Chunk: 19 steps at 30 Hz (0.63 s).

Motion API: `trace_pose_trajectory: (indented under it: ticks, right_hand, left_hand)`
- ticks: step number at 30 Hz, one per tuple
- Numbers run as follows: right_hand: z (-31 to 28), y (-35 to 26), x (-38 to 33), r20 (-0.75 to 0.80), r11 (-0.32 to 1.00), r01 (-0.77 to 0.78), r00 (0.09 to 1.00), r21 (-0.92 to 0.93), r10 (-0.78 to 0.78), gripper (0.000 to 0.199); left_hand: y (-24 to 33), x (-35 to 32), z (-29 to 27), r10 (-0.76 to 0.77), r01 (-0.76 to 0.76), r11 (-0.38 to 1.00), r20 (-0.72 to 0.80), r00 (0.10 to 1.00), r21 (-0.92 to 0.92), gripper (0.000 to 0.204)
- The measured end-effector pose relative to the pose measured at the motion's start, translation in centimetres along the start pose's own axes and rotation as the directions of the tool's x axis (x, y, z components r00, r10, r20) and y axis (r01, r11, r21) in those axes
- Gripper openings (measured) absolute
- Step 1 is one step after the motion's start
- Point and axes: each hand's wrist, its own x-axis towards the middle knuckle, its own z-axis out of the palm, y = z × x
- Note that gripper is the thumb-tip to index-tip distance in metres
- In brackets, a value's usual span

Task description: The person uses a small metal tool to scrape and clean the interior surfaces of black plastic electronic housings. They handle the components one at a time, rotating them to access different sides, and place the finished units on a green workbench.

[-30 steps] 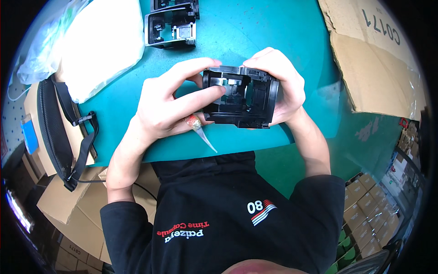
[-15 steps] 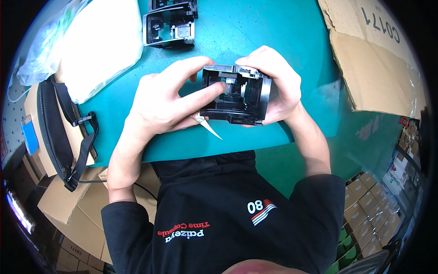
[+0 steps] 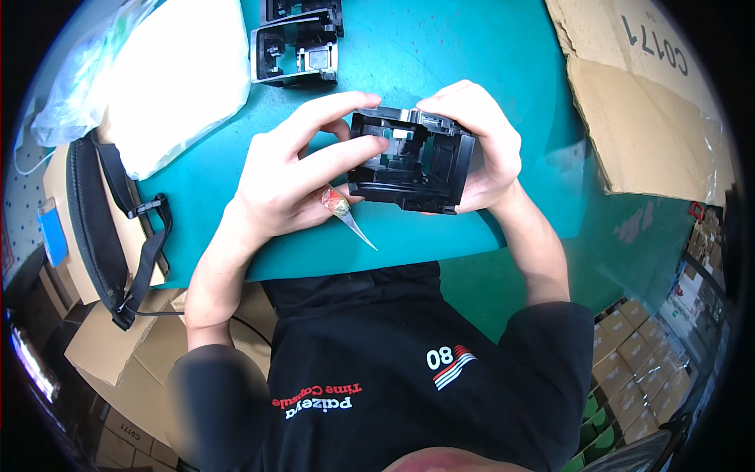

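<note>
A black plastic housing point(image 3: 429, 182), box-shaped with an open hollow front and small inner fittings, is held up over the teal tabletop point(image 3: 377, 244). My right hand point(image 3: 489, 145) grips its right side, with the thumb along the top edge and the other fingers behind and beneath. From the left, my left hand point(image 3: 283, 177) reaches in: one finger lies at the top left edge, another points into the opening. Tucked beneath that hand is a slim pointed tool point(image 3: 340, 208) with a taped, reddish-yellow grip, its tip slanting down and right. The housing partly hides both hands' fingertips.
Two similar black housings point(image 3: 295, 55) stand at the far edge. A white plastic bag point(image 3: 181, 86) lies at the left, beside a black padded strap point(image 3: 94, 228). A large cardboard sheet point(image 3: 637, 102) covers the far right. Stacked cartons point(image 3: 637, 354) stand at the lower right.
The housing has shifted slightly right and tipped a little. My left hand has turned, so the pointed tool's coloured grip shows more and its tip sits slightly lower.
</note>
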Motion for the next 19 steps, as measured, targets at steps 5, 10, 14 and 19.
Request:
trace_pose_trajectory:
  ticks: [5, 10, 14, 19]
  right_hand:
    - [0.2, 0.4, -0.1, 0.007, 0.995, -0.101, 0.995, 0.022, 0.1, 0.074]
    - [-2.9, 2.5, 1.0, 0.018, 0.973, -0.23, 0.973, 0.014, 0.23, 0.071]
    - [-4.5, 5.9, 0.0, -0.354, 0.863, -0.379, 0.899, -0.333, 0.258, 0.031]
    - [-5.3, 7.7, 0.8, -0.461, 0.73, -0.468, 0.856, -0.498, 0.234, 0.031]
  left_hand:
    - [-0.3, -0.1, -0.1, -0.01, 0.012, 1.0, -0.087, 0.996, 0.018, 0.043]
    - [0.0, 1.8, -0.3, -0.102, 0.127, 0.959, -0.108, 0.989, 0.255, 0.054]
    - [0.6, 3.3, 0.9, -0.231, 0.224, 0.867, -0.04, 0.972, 0.444, 0.048]
    - [1.1, 5.7, 0.4, -0.23, 0.182, 0.776, 0.001, 0.973, 0.604, 0.032]
